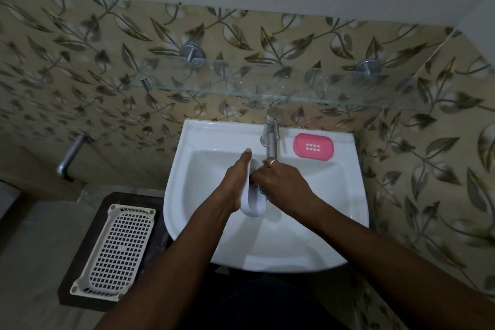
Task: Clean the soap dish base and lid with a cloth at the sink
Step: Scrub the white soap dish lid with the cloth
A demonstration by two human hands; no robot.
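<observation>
Over the white sink (203,195), my left hand (235,182) holds a white oval soap dish part (253,203) on edge, below the tap. My right hand (281,182) presses a dark cloth (256,182) against the part's inner face; most of the cloth is hidden under my fingers. A pink soap dish part (312,147) with a block of small slots lies flat on the sink's back rim, right of the tap and apart from both hands.
A chrome tap (271,139) stands at the back of the sink, just above my hands. A glass shelf (214,88) runs along the tiled wall above it. A white perforated tray (115,252) lies on a dark stand to the left. A wall spout (69,155) sticks out far left.
</observation>
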